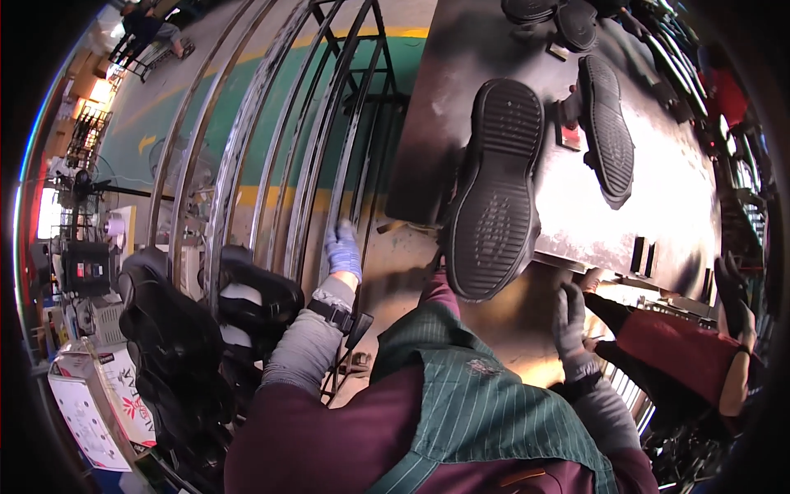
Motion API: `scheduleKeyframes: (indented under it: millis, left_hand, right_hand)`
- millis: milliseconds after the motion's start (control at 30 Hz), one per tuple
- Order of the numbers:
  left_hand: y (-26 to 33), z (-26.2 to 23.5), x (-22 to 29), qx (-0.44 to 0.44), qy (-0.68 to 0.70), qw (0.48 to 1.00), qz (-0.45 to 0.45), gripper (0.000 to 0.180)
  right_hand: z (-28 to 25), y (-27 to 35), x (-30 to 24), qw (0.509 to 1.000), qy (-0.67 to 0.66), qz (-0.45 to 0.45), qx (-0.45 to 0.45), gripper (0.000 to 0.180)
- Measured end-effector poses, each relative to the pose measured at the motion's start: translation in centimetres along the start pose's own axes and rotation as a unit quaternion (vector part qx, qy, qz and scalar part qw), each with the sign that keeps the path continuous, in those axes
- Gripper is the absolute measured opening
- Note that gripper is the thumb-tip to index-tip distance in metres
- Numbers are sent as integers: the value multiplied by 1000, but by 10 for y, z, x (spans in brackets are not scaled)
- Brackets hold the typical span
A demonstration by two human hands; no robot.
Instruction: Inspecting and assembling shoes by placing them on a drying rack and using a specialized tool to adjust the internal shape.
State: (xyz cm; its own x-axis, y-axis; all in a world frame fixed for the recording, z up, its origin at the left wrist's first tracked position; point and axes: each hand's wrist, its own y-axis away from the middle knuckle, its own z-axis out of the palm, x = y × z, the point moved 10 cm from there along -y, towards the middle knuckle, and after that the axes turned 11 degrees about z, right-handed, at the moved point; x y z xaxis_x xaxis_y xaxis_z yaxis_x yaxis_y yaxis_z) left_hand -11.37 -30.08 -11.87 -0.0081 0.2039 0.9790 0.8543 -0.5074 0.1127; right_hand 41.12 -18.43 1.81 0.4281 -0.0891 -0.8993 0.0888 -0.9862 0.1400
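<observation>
The left hand, in a blue-grey glove, is reaching out to the metal rack that curves away on the left, fingers resting against one of its upright bars; whether they are closing round the bar I cannot tell. The right hand, gloved in grey, is hovering just below the near edge of the metal workbench, fingers loosely curled and holding nothing that shows. On the bench, a big black shoe is sitting sole-up on a stand at the near left corner, overhanging the near edge. A second black shoe is lying sole-up just beyond it, toward the middle of the bench, and more soles are lined up at the far edge. Down to the left, a heap of black shoe uppers is piling up beside the rack. At the right, another person's black-gloved hand is showing past the bench's near right corner.
</observation>
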Motion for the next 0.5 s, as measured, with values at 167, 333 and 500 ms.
scheduleKeyframes:
  millis: [167,333,500]
  left_hand:
    - [8,62,-146,-165,-122,946,-251,32]
    - [-26,93,-101,-126,-73,988,-44,31]
    - [7,22,32,-105,-379,889,233,33]
  right_hand:
    - [-55,81,80,988,87,126,20,23]
    - [-76,110,106,981,53,182,44,23]
    - [-80,110,69,990,55,126,37,24]
